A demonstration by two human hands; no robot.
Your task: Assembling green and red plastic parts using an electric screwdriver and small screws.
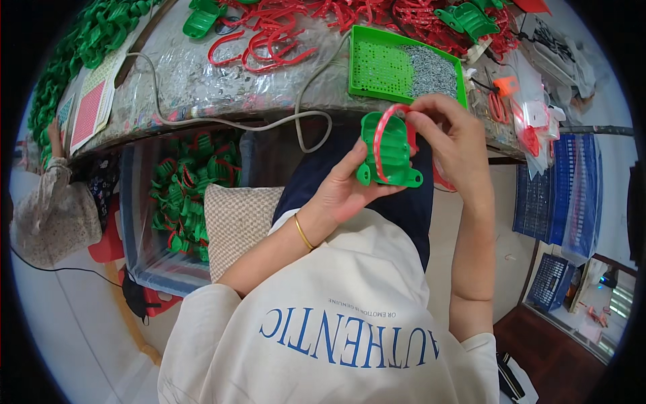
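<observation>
My left hand point(340, 185) is wrapped round a green plastic shell point(397, 165), a ribbed, toy-like part with small round lugs, held up above my lap. Across the shell arches a curved red strip point(378, 145) with white marks along it. The thumb and fingers of my right hand point(454, 131) are pinched together at the upper end of this strip. A small greyish bit shows by those fingertips, too small to name. My right fingers partly hide the shell's far right side.
A green tray point(352, 67) of small metal pieces stands on the table point(202, 87), behind my hands. Red strips point(279, 44) and green shells point(471, 20) lie around it. A cable point(235, 124) hangs over the table edge. Left, a bin point(138, 236) holds assembled parts; another person's arm point(57, 175) rests beyond.
</observation>
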